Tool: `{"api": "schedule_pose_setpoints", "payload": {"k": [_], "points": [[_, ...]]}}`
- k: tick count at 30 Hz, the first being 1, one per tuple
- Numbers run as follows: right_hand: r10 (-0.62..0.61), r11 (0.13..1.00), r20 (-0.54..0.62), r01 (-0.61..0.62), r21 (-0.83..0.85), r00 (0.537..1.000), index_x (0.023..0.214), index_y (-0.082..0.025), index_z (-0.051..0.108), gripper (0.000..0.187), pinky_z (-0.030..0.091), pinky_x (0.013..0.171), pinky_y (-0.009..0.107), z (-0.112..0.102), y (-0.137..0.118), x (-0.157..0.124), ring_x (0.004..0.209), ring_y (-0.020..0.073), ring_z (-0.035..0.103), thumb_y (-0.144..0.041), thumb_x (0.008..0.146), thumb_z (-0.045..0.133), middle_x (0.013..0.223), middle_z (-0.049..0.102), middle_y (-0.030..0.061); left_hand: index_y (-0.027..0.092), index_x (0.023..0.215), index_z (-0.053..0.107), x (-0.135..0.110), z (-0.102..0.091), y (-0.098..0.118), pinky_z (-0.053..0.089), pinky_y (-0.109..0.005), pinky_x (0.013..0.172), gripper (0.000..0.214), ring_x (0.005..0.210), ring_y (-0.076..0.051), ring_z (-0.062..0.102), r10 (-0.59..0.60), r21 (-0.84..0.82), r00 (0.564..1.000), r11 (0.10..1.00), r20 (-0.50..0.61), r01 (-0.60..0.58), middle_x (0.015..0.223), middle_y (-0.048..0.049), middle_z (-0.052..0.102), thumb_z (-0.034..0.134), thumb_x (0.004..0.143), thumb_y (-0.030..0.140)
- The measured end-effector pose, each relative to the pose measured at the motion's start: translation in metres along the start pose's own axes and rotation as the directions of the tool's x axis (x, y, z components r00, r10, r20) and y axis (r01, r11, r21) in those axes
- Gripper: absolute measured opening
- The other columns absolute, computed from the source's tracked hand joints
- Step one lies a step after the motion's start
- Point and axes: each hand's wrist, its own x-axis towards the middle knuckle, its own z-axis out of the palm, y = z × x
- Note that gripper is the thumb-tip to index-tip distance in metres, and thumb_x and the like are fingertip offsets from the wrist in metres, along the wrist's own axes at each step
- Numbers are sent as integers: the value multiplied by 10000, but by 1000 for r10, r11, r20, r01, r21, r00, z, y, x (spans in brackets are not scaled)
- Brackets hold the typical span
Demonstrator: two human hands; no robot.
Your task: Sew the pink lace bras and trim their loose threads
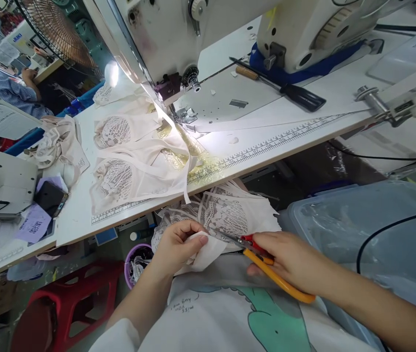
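Low in front of me, my left hand pinches the edge of a white lace bra that hangs from the table edge into my lap. My right hand grips scissors with one red and one orange handle. Their blades point left at the fabric beside my left fingertips; whether they are parted there is hard to make out. More white lace bra pieces lie on the sewing table, left of the lit needle area of a sewing machine.
A black-handled screwdriver lies by the machine. A ruler tape runs along the table. To the left are a phone, a red stool and a purple bin. A clear plastic tub stands right. Another person sits beyond a fan.
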Motion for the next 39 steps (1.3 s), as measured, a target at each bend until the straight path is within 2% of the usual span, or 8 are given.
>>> {"api": "schedule_pose_setpoints", "payload": {"k": [4, 9, 12, 16, 22, 28, 35, 39], "points": [[16, 971, -172, 26, 239, 985, 674, -224, 383, 356, 378, 510, 284, 6, 1, 4, 584, 178, 494, -481, 728, 624, 671, 544, 14, 144, 707, 644, -2, -2, 2, 446, -222, 586, 156, 630, -123, 573, 96, -6, 995, 995, 37, -96, 726, -37, 658, 721, 682, 278], [2, 771, -294, 186, 609, 956, 868, -222, 443, 331, 469, 745, 325, 22, -14, 18, 887, 218, 558, -355, 709, 700, 1012, 583, 68, 160, 734, 657, -8, -5, 6, 480, -256, 671, 20, 748, -162, 622, 229, 32, 966, 972, 123, -234, 803, -59, 692, 672, 730, 173], [-16, 720, -301, 220, 659, 953, 845, -224, 448, 222, 477, 729, 326, 26, -27, 26, 816, 193, 563, -294, 759, 640, 901, 582, 35, 173, 758, 666, -10, -8, 7, 482, -289, 716, 40, 790, -179, 618, 309, 93, 937, 941, 163, -326, 821, -64, 679, 634, 760, 149], [5, 795, -327, 195, 575, 945, 771, -220, 438, 134, 470, 613, 319, 22, -35, 30, 672, 181, 526, -287, 789, 552, 747, 539, 20, 177, 782, 680, -12, -9, 6, 467, -287, 694, 64, 771, -179, 599, 355, 194, 922, 904, 156, -381, 799, -70, 651, 617, 778, 164], [9, 822, -405, 224, 524, 914, 762, -221, 401, 131, 460, 609, 315, 21, -34, 27, 677, 181, 508, -224, 763, 532, 759, 512, 27, 152, 762, 675, -10, -3, 7, 443, -243, 607, 146, 656, -148, 567, 200, 195, 977, 958, 76, -211, 724, -59, 651, 653, 757, 296], [37, 792, -388, 210, 573, 921, 801, -213, 441, 127, 461, 644, 321, 25, -30, 28, 714, 189, 522, -263, 774, 555, 767, 526, 23, 131, 718, 623, -5, 0, 4, 343, -168, 425, 283, 454, -67, 459, -85, -79, 995, 993, 50, 88, 577, 7, 571, 741, 647, 379], [116, 769, -398, 171, 616, 910, 808, -217, 492, 128, 468, 641, 310, 25, -29, 33, 723, 190, 558, -290, 776, 593, 783, 581, 21, 138, 688, 595, 0, 2, 6, 317, -156, 386, 309, 404, -54, 438, -122, -154, 992, 980, 17, 123, 523, 28, 560, 770, 601, 377], [164, 815, -450, 137, 563, 878, 741, -209, 502, 150, 461, 593, 308, 20, -31, 32, 646, 187, 556, -329, 786, 580, 729, 598, 30, 140, 683, 597, 0, 6, 7, 331, -163, 404, 305, 423, -59, 442, -66, -105, 998, 992, -15, 64, 524, 30, 551, 753, 612, 392]]}}
